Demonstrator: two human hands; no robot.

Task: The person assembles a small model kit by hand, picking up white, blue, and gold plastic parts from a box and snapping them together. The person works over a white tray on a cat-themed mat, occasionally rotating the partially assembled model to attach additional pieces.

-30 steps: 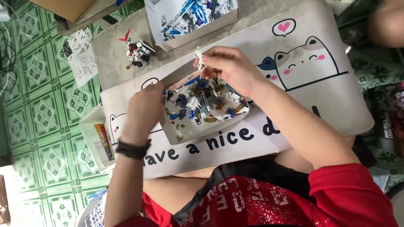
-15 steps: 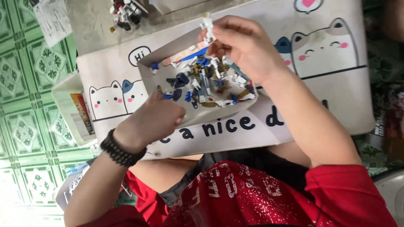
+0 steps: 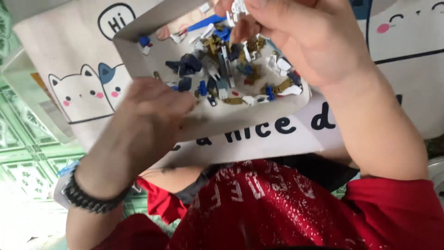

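Light's pretty soft and even from where I'm sitting, daylight-ish, no hard glare on the tray (image 3: 138, 55). The bottom-left corner blows out almost white over the green floor tiles (image 3: 27, 153). My left hand (image 3: 148, 120) is smeared with motion blur, and the small parts (image 3: 231, 69) look mushy. A faint shadow sits under that hand on the tray.

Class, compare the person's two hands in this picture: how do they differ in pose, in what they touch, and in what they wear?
The left hand rests low on the near edge of the cardboard tray; the right hand is raised over the tray's far side. The left hand holds nothing visible; the right hand pinches a small white piece. The left wrist wears a dark beaded bracelet; the right wrist is bare. Both are ungloved.
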